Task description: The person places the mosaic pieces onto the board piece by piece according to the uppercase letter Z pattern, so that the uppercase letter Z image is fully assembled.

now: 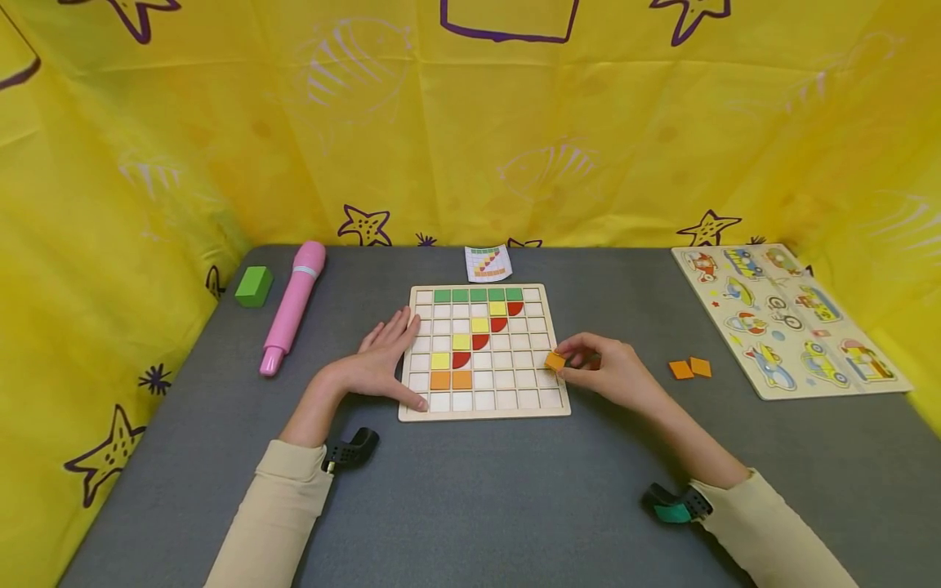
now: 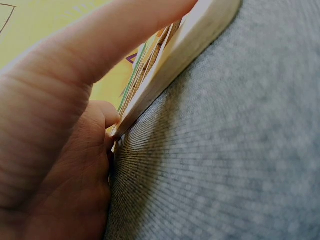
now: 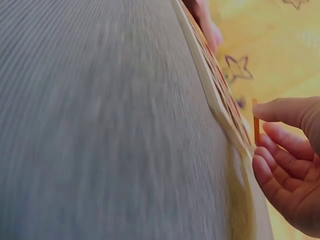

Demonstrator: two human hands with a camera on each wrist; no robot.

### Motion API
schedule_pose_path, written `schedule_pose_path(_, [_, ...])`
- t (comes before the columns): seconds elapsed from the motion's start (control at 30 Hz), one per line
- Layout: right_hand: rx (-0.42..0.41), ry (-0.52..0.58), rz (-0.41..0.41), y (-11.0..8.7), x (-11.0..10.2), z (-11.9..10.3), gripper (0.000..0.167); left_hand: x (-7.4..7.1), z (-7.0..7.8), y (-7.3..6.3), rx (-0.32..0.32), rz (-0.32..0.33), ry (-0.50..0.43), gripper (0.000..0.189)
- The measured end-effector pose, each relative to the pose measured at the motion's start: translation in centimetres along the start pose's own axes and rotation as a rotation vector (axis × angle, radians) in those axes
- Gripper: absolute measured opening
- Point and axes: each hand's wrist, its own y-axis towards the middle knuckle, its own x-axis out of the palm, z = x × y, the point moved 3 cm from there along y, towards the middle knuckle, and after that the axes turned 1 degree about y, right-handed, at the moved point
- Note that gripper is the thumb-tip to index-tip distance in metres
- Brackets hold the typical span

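Observation:
A wooden grid board (image 1: 525, 400) lies on the grey table, with green, yellow and orange squares and red quarter-circles in some of its cells. Spread along the board's left edge, my left hand (image 1: 378, 363) rests with straight fingers and its thumb on the lower left corner. In the left wrist view the thumb (image 2: 125, 35) lies over the wooden rim. My right hand (image 1: 610, 367) pinches an orange square tile (image 1: 555, 361) between thumb and fingers at the board's right edge. The right wrist view shows that tile (image 3: 256, 122) edge-on.
Two orange tiles (image 1: 680, 370) lie right of my right hand. Farther right is a wooden picture puzzle board (image 1: 809, 327). A small pattern card (image 1: 488, 264) sits behind the grid board. At the left are a pink microphone (image 1: 292, 310) and a green block (image 1: 254, 287).

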Motion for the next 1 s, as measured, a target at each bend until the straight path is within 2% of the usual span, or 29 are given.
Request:
schedule_pose_path(0.17, [-0.057,0.025,-0.053,0.9,1.8,-1.6,0.021,0.0,-0.1,0.0,-0.001,-0.005,0.001,0.135])
schedule_pose_path(0.4, [-0.188,0.023,-0.111,1.9,4.2,-3.6,0.013,0.1,-0.2,0.0,0.000,-0.007,0.000,0.135])
schedule_pose_path(0.63, [-0.313,-0.053,-0.127,2.7,6.0,-5.2,0.013,0.1,-0.2,0.0,-0.001,-0.003,-0.001,0.136])
schedule_pose_path(0.8, [-0.355,-0.109,-0.130,3.1,6.7,-5.5,0.012,0.1,-0.2,0.0,-0.003,0.000,0.008,0.137])
schedule_pose_path(1.0, [-0.368,-0.150,-0.149,3.2,7.0,-5.5,0.012,0.1,-0.1,0.0,0.000,0.001,0.009,0.137])
